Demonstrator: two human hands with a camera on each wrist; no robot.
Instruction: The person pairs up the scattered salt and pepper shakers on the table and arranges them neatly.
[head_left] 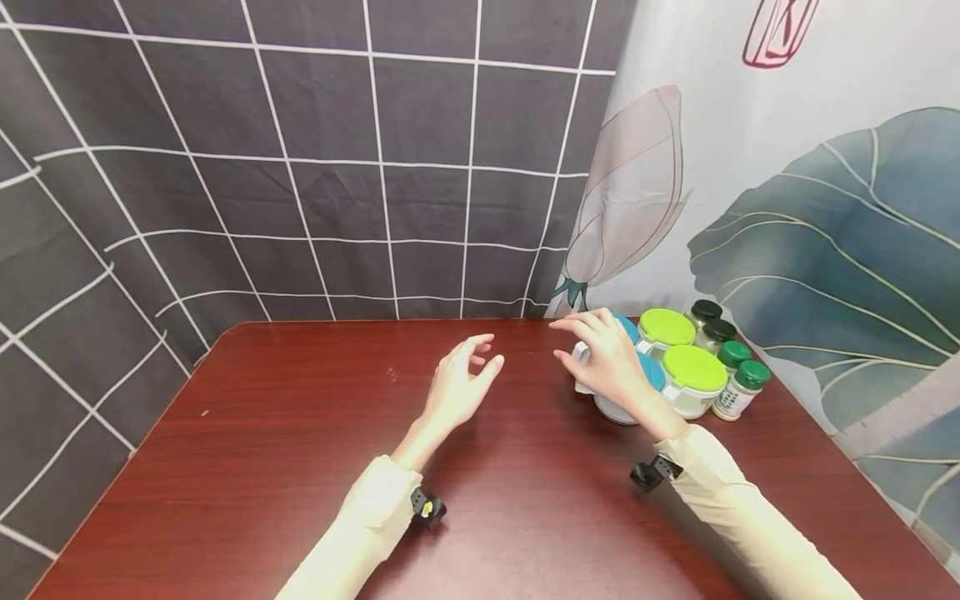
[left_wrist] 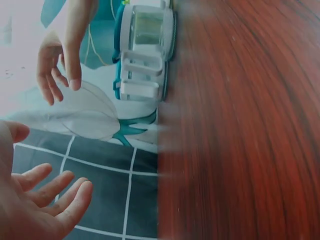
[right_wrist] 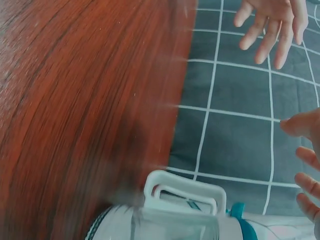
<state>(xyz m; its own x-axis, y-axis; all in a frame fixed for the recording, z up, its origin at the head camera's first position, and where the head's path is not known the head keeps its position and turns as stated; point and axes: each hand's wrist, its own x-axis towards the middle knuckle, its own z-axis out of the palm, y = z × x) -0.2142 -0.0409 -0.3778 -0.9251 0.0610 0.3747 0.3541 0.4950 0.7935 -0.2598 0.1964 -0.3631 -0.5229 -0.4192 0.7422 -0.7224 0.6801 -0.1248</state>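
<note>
My left hand (head_left: pixel 454 382) hangs over the middle of the table with fingers relaxed and slightly bent, holding nothing. My right hand (head_left: pixel 607 357) hovers by the blue-lidded jars (head_left: pixel 652 372) on the right, its fingers loosely bent and nothing between them. In the head view it covers part of those jars. White handles (left_wrist: pixel 140 90) stick out from the jars' sides in the left wrist view. From the right wrist, one clear jar (right_wrist: pixel 175 226) with a white handle (right_wrist: pixel 212 196) shows below, apart from the fingers (right_wrist: pixel 299 123).
Two lime-green-lidded jars (head_left: pixel 693 369) stand right of the blue-lidded ones. Beyond them are shakers with green caps (head_left: pixel 753 374) and black caps (head_left: pixel 706 311). The reddish-brown table (head_left: pixel 300 433) meets a dark gridded curtain (head_left: pixel 315 200) and a leaf-printed curtain (head_left: pixel 840 217) behind.
</note>
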